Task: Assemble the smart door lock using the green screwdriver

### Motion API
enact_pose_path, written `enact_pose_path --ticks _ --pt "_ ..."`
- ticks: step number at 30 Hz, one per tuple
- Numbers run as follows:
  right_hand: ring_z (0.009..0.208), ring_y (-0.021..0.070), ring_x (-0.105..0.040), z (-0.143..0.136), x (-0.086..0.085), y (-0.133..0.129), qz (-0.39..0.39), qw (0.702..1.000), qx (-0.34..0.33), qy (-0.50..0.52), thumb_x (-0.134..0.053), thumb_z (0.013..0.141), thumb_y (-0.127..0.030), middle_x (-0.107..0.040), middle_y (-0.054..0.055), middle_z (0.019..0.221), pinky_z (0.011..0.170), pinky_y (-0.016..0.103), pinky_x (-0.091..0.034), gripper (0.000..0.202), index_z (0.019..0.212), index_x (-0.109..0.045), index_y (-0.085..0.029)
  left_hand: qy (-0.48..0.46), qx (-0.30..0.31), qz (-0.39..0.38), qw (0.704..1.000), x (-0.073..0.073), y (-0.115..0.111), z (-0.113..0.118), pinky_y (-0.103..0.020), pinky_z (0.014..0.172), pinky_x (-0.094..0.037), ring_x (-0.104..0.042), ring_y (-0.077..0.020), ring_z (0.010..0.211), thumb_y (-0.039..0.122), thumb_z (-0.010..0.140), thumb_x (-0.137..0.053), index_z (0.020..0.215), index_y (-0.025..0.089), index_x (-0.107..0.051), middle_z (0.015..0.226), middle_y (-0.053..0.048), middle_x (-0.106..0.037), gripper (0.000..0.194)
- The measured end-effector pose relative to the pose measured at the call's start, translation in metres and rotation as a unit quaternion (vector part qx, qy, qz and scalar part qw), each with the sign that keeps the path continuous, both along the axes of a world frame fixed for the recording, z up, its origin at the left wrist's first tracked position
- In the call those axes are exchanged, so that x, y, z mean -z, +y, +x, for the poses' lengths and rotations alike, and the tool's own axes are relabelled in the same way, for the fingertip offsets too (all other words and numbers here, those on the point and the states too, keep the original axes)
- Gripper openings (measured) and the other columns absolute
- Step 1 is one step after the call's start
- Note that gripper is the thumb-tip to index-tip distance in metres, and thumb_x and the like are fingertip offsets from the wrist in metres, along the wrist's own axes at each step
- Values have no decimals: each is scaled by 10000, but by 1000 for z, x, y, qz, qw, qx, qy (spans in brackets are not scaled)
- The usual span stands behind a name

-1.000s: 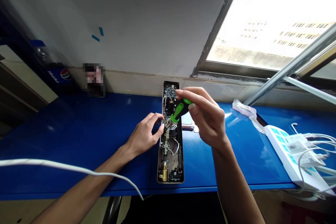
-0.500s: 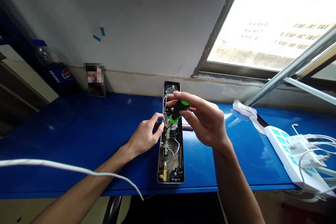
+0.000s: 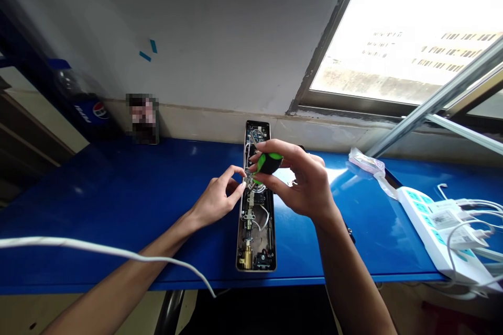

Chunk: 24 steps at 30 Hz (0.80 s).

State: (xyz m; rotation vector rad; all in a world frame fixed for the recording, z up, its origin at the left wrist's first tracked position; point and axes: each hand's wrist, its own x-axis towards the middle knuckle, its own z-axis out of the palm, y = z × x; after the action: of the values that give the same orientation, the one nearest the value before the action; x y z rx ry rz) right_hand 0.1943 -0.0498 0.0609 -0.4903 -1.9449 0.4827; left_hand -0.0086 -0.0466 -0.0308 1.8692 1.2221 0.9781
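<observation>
A long, narrow open housing [image 3: 255, 243] lies lengthwise before me on the blue table, with wires, a circuit board, metal brackets and a brass cylinder [image 3: 247, 259] inside it; it looks like an electronic door lock. My right hand [image 3: 302, 178] grips a screwdriver [image 3: 270, 163] with a green and black handle above the middle of the housing. The screwdriver's tip is hidden behind its handle and my fingers. At the housing's left edge, the thumb and forefinger of my left hand [image 3: 218, 196] pinch a small metal part [image 3: 245, 180].
A white power strip [image 3: 424, 225] with several plugs and cables stands at the right. Near the wall lies a plastic packet [image 3: 367, 163]. A Pepsi bottle [image 3: 88, 102] is at the back left. A white cable [image 3: 118, 252] crosses over my left forearm. The table's front edge [image 3: 298, 282] is close.
My right hand has shifted slightly left and tilted the screwdriver, so its handle points more towards me. My left hand stays at the housing's left edge.
</observation>
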Motion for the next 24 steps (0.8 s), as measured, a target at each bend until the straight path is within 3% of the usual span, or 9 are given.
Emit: enact_pose_path --ticks 8,13,18,22,24 --pt "1087 235 -772 17 12 -1 17 998 51 33 -802 853 -111 -767 31 1174 907 409 -681 609 1384 -576 -306 50 0 18 999 -3 -3 0 -298 699 -529 -694 -181 720 378 1045 -505 1219 281 -545 782 40 -697 203" --pt "1007 240 -791 50 12 4 87 971 162 151 -800 840 -127 -761 19 1075 800 399 -700 569 1318 -555 -312 146 -67 196 967 -6 -3 3 -419 955 -537 -635 -248 1052 333 1038 -523 1256 252 -625 1105 -73 -643 254" --pt "959 204 -787 80 40 11 56 966 250 -43 -745 907 -189 -771 85 1137 764 351 -692 400 1252 -547 -231 175 4 254 951 -18 3 14 -441 999 -540 -582 -265 1141 240 1020 -537 1200 217 -666 1171 -99 -631 222" --pt "999 217 -775 83 73 8 55 959 229 -157 -640 957 -126 -780 108 1165 847 403 -670 248 1189 -629 -212 184 43 274 943 -27 9 30 -475 1022 -541 -570 -282 1180 212 1008 -550 1182 212 -683 1173 -104 -658 219" --pt "1049 247 -759 82 84 3 52 951 204 -226 -590 942 -56 -771 113 1214 877 446 -653 290 1165 -671 -223 194 59 291 935 -31 13 39 -488 1022 -541 -562 -291 1192 196 1003 -552 1153 204 -698 1162 -109 -671 210"
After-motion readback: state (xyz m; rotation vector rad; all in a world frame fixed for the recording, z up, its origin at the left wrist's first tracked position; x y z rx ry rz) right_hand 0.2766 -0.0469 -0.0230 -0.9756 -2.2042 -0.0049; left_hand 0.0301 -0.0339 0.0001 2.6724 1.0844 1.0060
